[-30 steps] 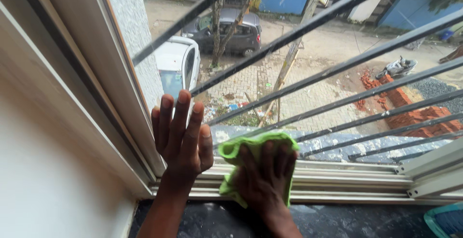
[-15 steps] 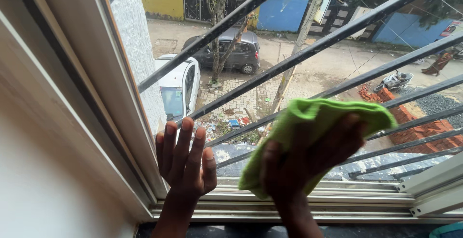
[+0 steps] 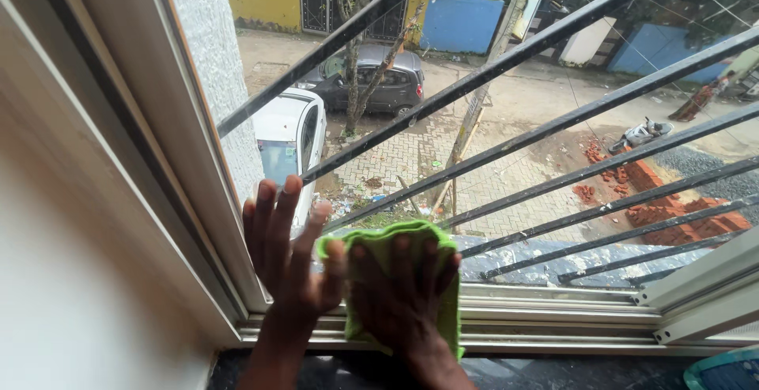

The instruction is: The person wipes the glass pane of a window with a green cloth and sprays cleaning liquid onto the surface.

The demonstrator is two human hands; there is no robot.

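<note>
We press a soft, bright green microfibre cloth [image 3: 387, 244] flat against the lower part of the clear glass window pane [image 3: 474, 121] with our right hand [image 3: 399, 295]. The right fingers [image 3: 427, 259] are spread across the cloth, holding it by palm pressure and not by a pinch. Our left hand [image 3: 288, 255] rests bare on the glass just beside the cloth, fingers extended and slightly fanned, gripping nothing.

We judge the cloth light, limp and easily crumpled (its upper edge already curls over the fingertips), so it is best controlled with a broad, flat palm over its middle. The glass is likely smooth and slippery, and fragile under hard point loads; even pressure suits it.

The cloth's lower edge hangs down over the pale aluminium window frame [image 3: 553, 311]. Dark metal security bars [image 3: 553, 42] run diagonally outside the pane.
</note>
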